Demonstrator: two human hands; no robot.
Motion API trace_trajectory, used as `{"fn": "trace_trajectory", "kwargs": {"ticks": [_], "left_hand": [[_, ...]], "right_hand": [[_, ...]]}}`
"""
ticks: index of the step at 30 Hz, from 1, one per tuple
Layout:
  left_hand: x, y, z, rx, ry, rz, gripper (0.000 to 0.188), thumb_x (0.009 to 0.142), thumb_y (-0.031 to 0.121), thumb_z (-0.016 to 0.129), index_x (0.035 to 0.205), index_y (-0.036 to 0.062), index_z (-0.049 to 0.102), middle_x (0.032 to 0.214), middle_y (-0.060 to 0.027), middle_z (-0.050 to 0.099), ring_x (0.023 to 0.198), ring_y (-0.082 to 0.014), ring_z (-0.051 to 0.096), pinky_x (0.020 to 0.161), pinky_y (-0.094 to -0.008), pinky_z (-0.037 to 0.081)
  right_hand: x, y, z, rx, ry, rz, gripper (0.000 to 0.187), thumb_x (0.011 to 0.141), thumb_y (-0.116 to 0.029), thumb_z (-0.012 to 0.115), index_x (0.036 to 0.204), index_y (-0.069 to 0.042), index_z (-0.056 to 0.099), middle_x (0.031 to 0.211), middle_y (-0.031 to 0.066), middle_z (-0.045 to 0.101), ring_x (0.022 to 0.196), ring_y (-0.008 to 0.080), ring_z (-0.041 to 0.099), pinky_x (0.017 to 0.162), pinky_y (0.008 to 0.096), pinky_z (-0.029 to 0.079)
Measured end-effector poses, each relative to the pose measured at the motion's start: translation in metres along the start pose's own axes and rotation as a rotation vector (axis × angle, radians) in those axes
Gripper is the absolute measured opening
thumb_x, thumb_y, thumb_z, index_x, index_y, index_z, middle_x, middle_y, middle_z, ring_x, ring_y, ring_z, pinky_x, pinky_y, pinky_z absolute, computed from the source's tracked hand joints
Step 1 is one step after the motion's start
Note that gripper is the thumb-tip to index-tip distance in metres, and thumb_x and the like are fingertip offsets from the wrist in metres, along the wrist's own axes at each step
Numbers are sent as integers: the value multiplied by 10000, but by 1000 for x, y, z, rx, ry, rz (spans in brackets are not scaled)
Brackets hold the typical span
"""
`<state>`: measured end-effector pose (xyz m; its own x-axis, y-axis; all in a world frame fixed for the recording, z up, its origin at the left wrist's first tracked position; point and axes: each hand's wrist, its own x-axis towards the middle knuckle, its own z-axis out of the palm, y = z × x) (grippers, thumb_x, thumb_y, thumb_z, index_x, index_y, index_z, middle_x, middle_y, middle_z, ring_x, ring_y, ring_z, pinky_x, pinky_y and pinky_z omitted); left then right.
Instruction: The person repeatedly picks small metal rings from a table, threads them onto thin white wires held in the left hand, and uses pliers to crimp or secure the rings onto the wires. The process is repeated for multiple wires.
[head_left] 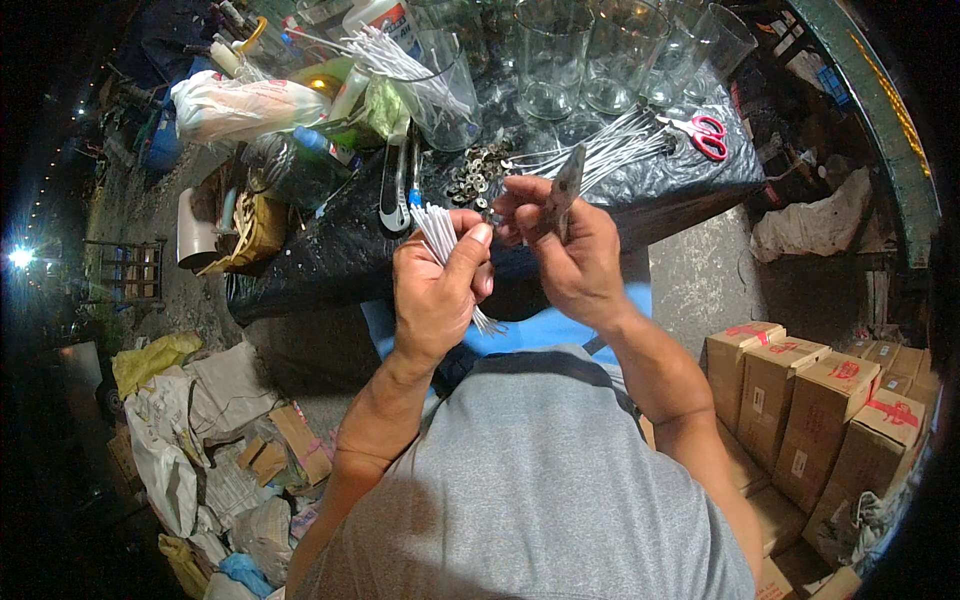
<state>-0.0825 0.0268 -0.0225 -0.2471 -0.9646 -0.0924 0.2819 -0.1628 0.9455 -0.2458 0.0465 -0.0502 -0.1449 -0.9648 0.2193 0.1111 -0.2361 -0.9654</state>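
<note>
A table covered with black plastic sheeting stands directly in front of me. The floor is grey and rough. A bright white light is located at my far left; a dark slatted frame stands near it. Cardboard cartons are stacked at my right. Pale sacks lie heaped at my left. Surrounding areas are dark.

Showed cardboard boxes (red-marked on top) at lower right, crumpled sacks at lower left, bright light far left.
</note>
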Motion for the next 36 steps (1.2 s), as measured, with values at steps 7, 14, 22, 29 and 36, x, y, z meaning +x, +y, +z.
{"fn": "trace_trajectory", "kwargs": {"ticks": [7, 14, 22, 29, 36], "left_hand": [[-1, 5, -4, -47, 0, 7, 143, 1040, 71, 670, 1142, -17, 624, 747, -27, 603, 564, -84, 553, 496, -239, 440], [-1, 4, 3, -47, -20, -4, 138, 1038, 69, 676, 1138, -13, 629, 761, -29, 607, 564, -84, 552, 506, -240, 446], [-2, 2, 0, 11, -13, -3, 162, 1031, 92, 697, 1138, -19, 646, 742, -19, 602, 571, -79, 553, 511, -242, 450], [-2, -1, 2, 30, -30, 37, 226, 1014, 129, 714, 1175, -13, 641, 750, -47, 617, 533, -102, 576, 421, -220, 372], [-1, -1, 8, 90, -44, 47, 230, 1021, 122, 705, 1193, -17, 639, 760, -49, 625, 531, -100, 578, 429, -222, 380]], "right_hand": [[-15, -45, -36, -795, -150, -64, 336, 937, -188, 787, 827, 18, 546, 716, 200, 592, 691, 431, 646, 611, 494, 490], [-21, -43, -37, -958, -234, -173, 356, 911, -230, 798, 833, 60, 607, 962, 239, 710, 830, 428, 701, 712, 474, 565], [-20, -41, -33, -942, -216, -205, 345, 910, -207, 796, 819, 50, 585, 932, 213, 670, 808, 406, 671, 683, 477, 534], [-21, -37, -35, -909, -190, -180, 396, 898, -310, 817, 812, -7, 575, 742, 174, 587, 699, 396, 637, 626, 487, 508], [-20, -20, -37, -754, -178, -199, 369, 901, -274, 814, 848, -13, 558, 736, 178, 613, 689, 414, 654, 602, 504, 505]]}}
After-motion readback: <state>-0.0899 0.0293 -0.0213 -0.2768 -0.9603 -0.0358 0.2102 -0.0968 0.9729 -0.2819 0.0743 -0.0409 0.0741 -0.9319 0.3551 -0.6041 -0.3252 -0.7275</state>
